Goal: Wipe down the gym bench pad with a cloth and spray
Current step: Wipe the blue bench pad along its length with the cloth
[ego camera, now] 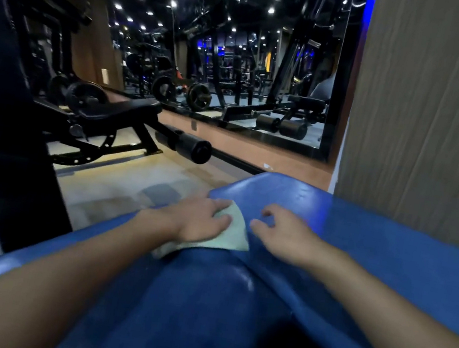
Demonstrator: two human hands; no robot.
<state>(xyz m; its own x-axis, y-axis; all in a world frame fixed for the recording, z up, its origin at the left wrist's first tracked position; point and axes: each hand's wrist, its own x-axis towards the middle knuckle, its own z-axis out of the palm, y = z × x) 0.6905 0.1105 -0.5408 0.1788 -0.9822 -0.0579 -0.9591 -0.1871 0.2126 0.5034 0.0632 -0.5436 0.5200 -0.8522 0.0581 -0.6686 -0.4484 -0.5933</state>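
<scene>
— Lying on the blue padded vinyl bench pad (376,248)?
— A pale green square cloth (235,235), toward the far end, flat under the left hand (200,220). Just right of the cloth, resting on the pad, the right hand (284,236).
— And left of the pad?
— A black steel-framed padded bench (118,108), well apart.
— Behind?
— A large rectangular wall mirror (241,55) behind both benches. Right of the mirror, just beyond the pad's far edge, a grey ribbed wall panel (433,115).

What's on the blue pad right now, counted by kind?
Hands: 2 (left hand flat on the cloth, right hand beside it on the bare pad)
Cloth: 1
Total: 3
</scene>
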